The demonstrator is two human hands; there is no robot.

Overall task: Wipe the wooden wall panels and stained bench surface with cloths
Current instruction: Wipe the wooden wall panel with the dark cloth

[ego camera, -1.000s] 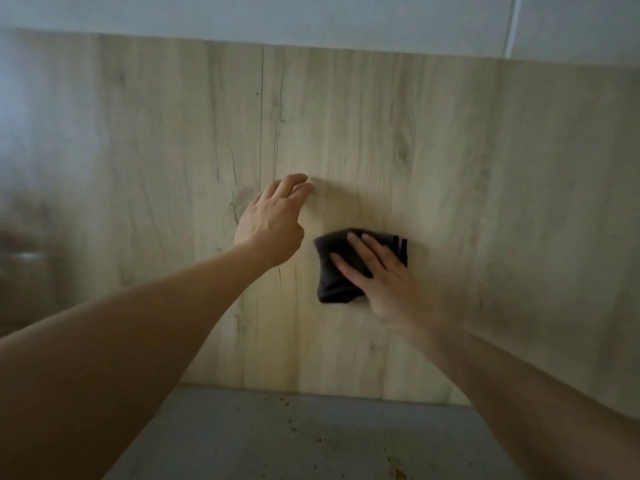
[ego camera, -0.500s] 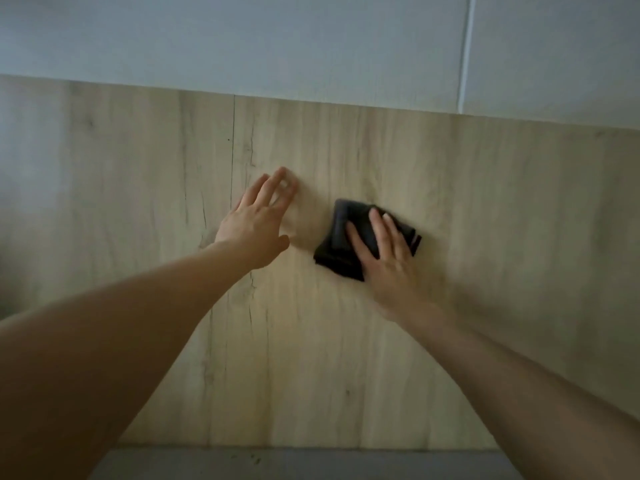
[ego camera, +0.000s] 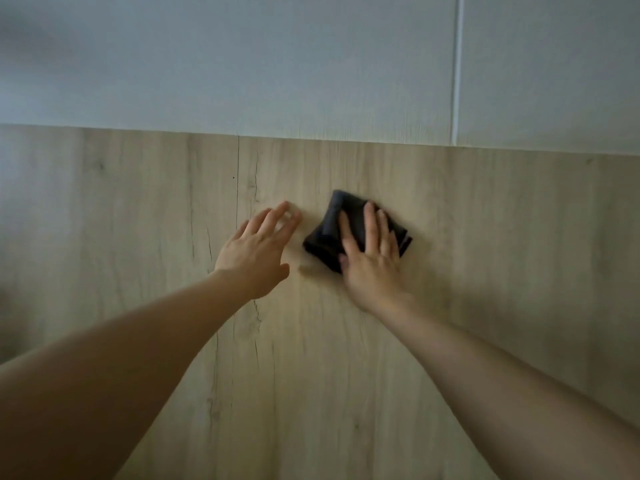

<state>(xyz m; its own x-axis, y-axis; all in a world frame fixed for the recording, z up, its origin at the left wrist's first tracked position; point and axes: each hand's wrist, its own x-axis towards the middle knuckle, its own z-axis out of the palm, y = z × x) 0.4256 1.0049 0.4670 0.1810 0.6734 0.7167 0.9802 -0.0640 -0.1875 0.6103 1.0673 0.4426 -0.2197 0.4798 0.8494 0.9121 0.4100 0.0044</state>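
- Cloth [ego camera: 349, 233], dark and folded, lies flat against the wooden wall panel [ego camera: 346, 358] under the right hand [ego camera: 372, 258]; fingers straight and spread, pressing it, not curled round it.
- Judgement: hold even palm pressure and run overlapping passes along the grain; the folded wad could slip from under flat fingers.
- Left hand [ego camera: 258, 249] just beside the cloth, holding nothing, fingers extended; fingertips blurred, panel contact uncertain.
- Both forearms reach forward and up.
- Grey upper wall [ego camera: 277, 64] begins above the grip; bench not in view.
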